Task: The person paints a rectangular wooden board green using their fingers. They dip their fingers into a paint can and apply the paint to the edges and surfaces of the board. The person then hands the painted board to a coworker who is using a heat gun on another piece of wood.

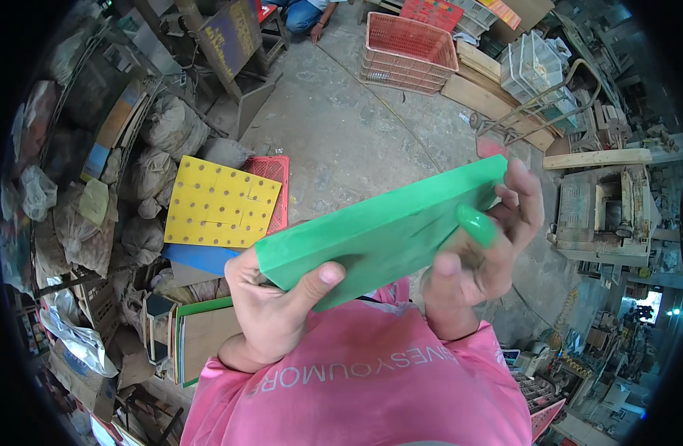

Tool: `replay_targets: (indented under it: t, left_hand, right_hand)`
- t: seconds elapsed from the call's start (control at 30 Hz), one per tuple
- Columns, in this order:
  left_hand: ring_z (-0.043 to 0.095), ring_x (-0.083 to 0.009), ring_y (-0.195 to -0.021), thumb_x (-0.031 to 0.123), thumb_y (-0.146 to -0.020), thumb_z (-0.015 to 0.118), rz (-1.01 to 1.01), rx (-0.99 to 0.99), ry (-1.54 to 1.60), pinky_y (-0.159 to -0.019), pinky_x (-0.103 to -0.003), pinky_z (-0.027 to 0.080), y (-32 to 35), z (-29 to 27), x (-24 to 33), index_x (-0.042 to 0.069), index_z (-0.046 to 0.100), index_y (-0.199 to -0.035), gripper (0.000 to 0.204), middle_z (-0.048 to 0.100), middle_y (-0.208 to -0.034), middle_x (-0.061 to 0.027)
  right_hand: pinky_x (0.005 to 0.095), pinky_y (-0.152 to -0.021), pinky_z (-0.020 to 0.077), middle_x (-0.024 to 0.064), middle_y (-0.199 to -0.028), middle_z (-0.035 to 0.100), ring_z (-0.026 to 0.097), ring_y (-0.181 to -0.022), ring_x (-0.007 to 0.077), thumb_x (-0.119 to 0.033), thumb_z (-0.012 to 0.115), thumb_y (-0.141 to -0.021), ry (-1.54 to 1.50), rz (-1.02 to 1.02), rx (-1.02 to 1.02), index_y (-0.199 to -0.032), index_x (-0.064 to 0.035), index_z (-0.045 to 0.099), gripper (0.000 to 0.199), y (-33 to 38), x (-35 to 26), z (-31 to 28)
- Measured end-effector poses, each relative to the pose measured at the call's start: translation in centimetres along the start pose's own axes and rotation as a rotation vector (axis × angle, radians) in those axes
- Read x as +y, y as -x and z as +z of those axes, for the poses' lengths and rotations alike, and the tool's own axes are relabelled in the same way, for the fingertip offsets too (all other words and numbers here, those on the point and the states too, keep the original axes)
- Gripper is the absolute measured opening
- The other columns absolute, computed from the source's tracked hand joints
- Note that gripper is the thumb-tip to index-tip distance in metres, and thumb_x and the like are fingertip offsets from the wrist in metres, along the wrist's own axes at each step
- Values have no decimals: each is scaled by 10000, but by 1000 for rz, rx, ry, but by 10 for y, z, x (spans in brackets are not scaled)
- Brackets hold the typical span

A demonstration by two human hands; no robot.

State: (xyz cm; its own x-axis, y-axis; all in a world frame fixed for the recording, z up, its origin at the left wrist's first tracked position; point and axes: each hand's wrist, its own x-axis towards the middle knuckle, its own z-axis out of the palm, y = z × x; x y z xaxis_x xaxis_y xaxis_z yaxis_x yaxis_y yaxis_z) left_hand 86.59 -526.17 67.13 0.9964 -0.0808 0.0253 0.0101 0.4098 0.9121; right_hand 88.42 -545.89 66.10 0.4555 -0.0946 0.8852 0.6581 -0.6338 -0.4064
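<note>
You hold a flat green painted board [378,234] in front of your chest, above your pink shirt [371,379]. Its long axis runs from about eight o'clock up to two o'clock, the lower end near your left hand [278,305] and the upper end pointing toward the wooden machinery at the right. The broad face tilts up toward you, with the thin edge along the lower side.

Your left hand is closed on the board's lower end, thumb pressed on the green face, fingers wrapped underneath. Your right hand [486,245] grips the upper end from the four o'clock side, fingers curled around the far edge. A small rounded green piece [476,224] sits against the board's face at your right fingers; you cannot tell from here whether it is pinched or merely resting.

At nine o'clock from the board a yellow square panel with rows of holes [219,204] lies on a stack of panels, partly over a red plastic tray [274,178]. At twelve o'clock a red plastic crate [410,48] stands on the concrete floor [349,126].
</note>
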Motion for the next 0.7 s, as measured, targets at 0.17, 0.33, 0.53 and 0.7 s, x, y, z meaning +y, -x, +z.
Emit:
replay_targets:
  t: [0.17,0.33,0.53,0.7]
  left_hand:
    - [625,-98,-783,41,-800,747,-17,5,-19,-726,-233,485,-48,21,-22,-58,679,-997,230,704,-878,-81]
    - [616,-80,-761,41,-802,747,-50,29,-84,-703,-216,482,-116,56,-47,-45,681,-990,217,703,-866,-66]
    - [604,-69,-746,44,-810,742,-37,93,-129,-685,-212,484,-199,112,-82,-67,675,-967,204,696,-852,-61]
    - [603,-69,-722,32,-809,739,-29,196,-231,-668,-215,489,-259,151,-104,-71,679,-947,182,696,-830,-64]
  right_hand:
    - [363,-932,404,261,-1349,398,473,-1165,314,-219,766,-755,51,32,-12,-1102,-19,578,442,-24,54,9]
    - [335,-983,368,240,-1340,430,460,-1184,260,-142,724,-790,117,16,19,-1196,19,507,488,-59,136,26]
    - [428,-973,286,200,-1258,539,474,-1128,337,-217,730,-756,122,-8,213,-1153,-32,536,479,-110,235,62]
    - [420,-982,266,156,-1249,553,477,-1127,292,-204,714,-778,439,-133,203,-1128,-38,544,423,-157,312,70]
